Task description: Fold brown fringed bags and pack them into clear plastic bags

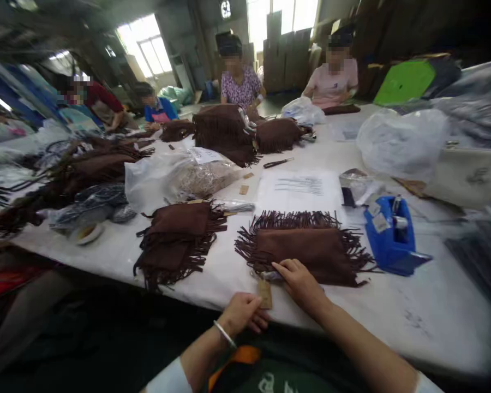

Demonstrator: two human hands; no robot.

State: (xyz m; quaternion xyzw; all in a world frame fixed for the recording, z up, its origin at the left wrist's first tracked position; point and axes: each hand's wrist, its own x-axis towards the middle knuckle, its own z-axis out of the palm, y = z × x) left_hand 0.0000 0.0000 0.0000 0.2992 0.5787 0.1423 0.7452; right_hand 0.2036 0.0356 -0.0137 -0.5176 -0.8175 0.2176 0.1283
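Observation:
A dark brown fringed pouch [303, 245] lies flat in front of me, its fringe spread along the far edge and both sides. My right hand [303, 284] rests on its near edge, fingers stretched over a greyish strip there. From the pouch's near left corner a small tan tag [265, 295] hangs over the white tabletop. My left hand [242, 314], with a bangle on the wrist, has thumb and fingers closed at the tag's left edge. To the left lies a stack of similar brown fringed pouches [175, 234].
A blue tape dispenser [390, 234] stands right of the pouch. White sheets [298, 188] lie behind it, and a clear plastic bag [184, 174] is farther left. More brown fringed pieces [221, 128] are piled at the back, where several people sit or stand.

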